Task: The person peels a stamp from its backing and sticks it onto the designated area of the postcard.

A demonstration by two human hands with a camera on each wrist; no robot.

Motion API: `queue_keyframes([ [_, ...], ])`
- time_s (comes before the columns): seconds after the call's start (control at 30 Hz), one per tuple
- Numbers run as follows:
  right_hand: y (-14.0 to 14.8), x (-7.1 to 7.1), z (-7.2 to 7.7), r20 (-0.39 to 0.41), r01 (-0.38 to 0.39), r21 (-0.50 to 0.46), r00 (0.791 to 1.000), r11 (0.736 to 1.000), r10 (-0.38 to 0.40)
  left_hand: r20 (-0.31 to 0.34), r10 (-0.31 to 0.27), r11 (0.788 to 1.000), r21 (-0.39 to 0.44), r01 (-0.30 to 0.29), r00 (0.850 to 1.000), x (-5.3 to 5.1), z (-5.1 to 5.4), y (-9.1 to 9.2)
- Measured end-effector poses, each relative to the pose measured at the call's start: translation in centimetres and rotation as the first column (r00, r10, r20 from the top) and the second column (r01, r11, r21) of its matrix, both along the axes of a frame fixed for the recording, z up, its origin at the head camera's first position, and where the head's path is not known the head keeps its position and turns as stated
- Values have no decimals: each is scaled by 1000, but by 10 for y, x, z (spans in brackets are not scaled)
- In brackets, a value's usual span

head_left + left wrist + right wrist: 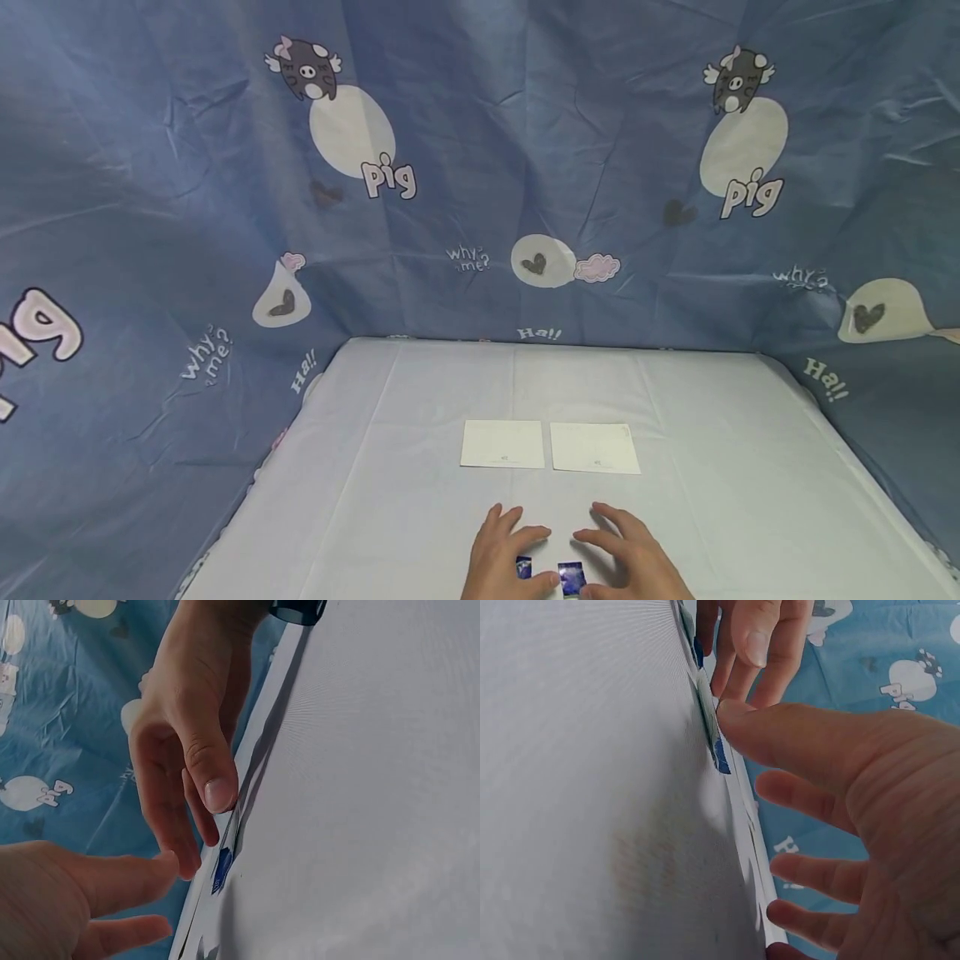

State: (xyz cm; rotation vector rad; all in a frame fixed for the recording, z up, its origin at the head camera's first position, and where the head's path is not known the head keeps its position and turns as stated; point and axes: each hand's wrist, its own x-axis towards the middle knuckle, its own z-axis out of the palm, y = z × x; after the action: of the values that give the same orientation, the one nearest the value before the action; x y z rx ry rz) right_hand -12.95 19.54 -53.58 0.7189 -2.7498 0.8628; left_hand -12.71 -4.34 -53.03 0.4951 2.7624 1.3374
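Note:
Two small, flat blue packets lie on the white-covered table, a left one point(524, 568) and a right one point(572, 578). Over the left packet my left hand point(501, 557) has its fingers spread, covering part of it. My right hand point(636, 560) is beside the right packet, fingers apart and thumb close to its edge; whether the thumb touches is unclear. In the right wrist view a packet's blue end point(721, 756) shows below the right thumb. The left wrist view shows one thin blue packet point(223, 870) edge-on below the right hand point(191, 727). Neither hand grips anything.
Two white cards, a left one point(502, 444) and a right one point(595, 448), lie side by side beyond the hands. White cloth point(405, 492) covers the table. A blue printed curtain point(465, 167) hangs behind and along both sides.

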Motion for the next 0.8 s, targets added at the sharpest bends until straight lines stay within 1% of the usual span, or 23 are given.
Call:
queue_keyframes([
  [0.1,0,1,-2,-17,-5,-3,1000,1000,5,4,4,1000,-19,-4,1000,0,-2,1],
  [0.27,-2,2,-2,16,-1,12,1000,1000,1,-29,12,998,-61,-14,999,0,-5,3],
  [0.33,-2,2,-2,22,4,24,1000,1000,-5,-28,18,998,-63,-19,999,0,-5,5],
  [0.47,-3,1,-2,-3,4,39,1000,999,-4,-8,19,998,-59,-20,1000,0,-4,7],
  [0.53,-4,0,-2,-3,-2,34,1000,999,2,-19,17,997,-74,-18,1000,-1,-4,8],
  [0.73,-4,-2,0,59,-29,-1,998,1000,29,-44,15,995,-99,-19,999,-2,-5,12],
  [0.8,-4,-2,0,68,-35,-4,997,999,35,-49,18,994,-105,-23,999,-2,-6,13],
])
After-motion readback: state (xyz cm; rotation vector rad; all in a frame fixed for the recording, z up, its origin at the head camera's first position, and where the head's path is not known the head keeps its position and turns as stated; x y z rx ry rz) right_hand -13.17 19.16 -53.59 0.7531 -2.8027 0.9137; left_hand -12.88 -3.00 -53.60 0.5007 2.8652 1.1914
